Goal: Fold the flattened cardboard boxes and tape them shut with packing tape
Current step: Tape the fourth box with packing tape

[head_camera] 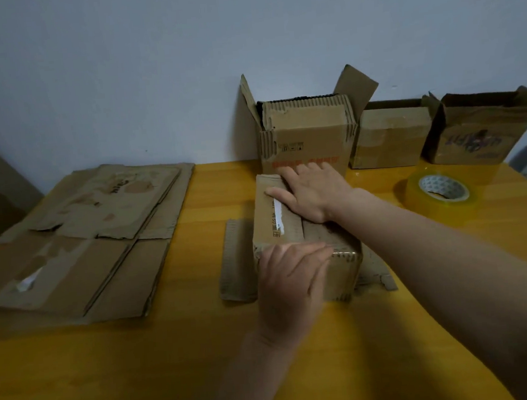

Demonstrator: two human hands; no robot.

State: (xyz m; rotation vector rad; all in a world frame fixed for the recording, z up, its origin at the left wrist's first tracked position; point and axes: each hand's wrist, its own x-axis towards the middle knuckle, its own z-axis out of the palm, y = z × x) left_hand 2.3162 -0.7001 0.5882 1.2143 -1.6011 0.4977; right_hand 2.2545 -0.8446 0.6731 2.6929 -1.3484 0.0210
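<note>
Pressing flaps flat: right hand [313, 192] spread on box [302, 228] top mid-worktop [204, 346], left hand [290, 279] fingers straight against near edge. Tape roll [441, 190] untouched, right. Risk: flaps spring open if either hand lifts for tape.

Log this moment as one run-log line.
stage: folding | left hand: flat on box near end | right hand: flat on box top flaps | tape roll: untouched on table

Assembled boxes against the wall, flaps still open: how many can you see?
3. The tallest box stands just beyond the right hand; a plain box sits beside it; a printed box stands at the far right. More may be hidden off-frame.
</note>
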